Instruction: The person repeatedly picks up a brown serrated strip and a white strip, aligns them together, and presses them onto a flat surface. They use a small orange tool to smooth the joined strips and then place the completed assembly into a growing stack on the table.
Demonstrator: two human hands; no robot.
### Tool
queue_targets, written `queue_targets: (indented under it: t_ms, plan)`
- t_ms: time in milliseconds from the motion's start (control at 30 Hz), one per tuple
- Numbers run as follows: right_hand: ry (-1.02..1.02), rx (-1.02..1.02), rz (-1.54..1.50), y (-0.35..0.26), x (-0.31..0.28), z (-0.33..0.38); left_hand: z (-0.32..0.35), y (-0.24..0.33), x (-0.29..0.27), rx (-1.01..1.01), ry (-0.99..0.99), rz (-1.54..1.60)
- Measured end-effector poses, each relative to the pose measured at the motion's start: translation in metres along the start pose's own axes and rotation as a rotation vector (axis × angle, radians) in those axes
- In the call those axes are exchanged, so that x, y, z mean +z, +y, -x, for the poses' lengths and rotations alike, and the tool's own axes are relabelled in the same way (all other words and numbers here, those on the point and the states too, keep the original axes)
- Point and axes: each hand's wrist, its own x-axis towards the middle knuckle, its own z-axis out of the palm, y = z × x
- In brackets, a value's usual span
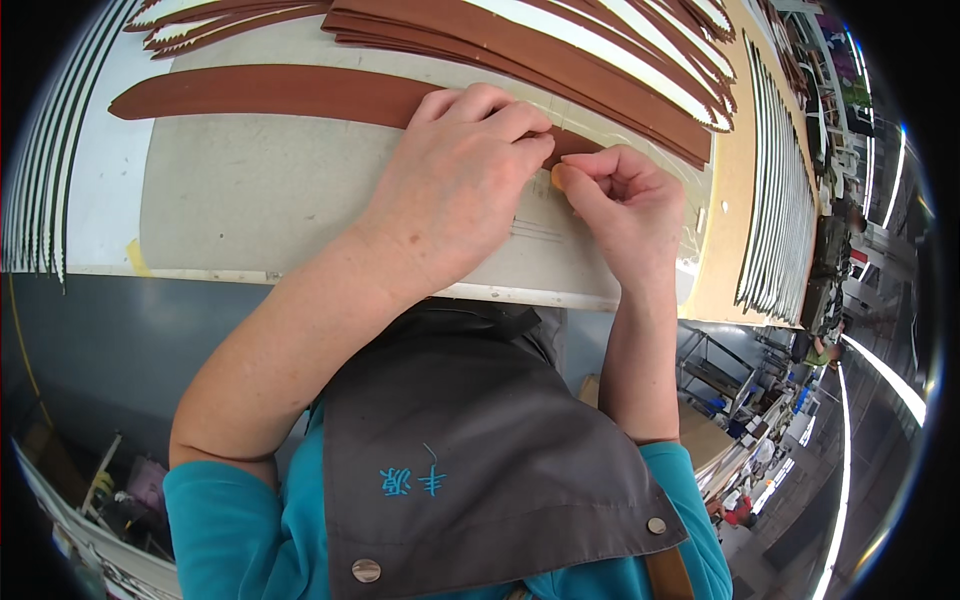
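A long brown leather-like strip (270, 92) with a pointed left end lies across the grey work board (270, 190). My left hand (455, 165) rests over its right part, fingers bent and closed down on it. Close beside it, my right hand (630, 200) is closed in a pinch at the strip's near edge, toward its right end. A small yellow-orange spot shows at the right thumb tip; whether it is a held piece or a fingertip cover I cannot tell. The fingers hide part of the strip.
Behind the strip lies a stack of brown strips (520, 65), with white-edged strips (640, 40) around it. Rows of thin dark-and-white strips stand at the far left (60, 150) and right (775, 190). The table's front edge (530, 295) runs before my apron (470, 430).
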Motion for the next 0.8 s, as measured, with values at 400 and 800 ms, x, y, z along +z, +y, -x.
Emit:
queue_targets:
  t_ms: [400,800]
  plan:
    - [0.598,0.077,0.038,0.118,-0.167,0.012,0.0,-0.002,-0.001,0.017,-0.01,0.017]
    - [0.246,-0.308,0.426,0.063,-0.084,0.005,-0.015,0.009,-0.013,0.044,-0.143,-0.125]
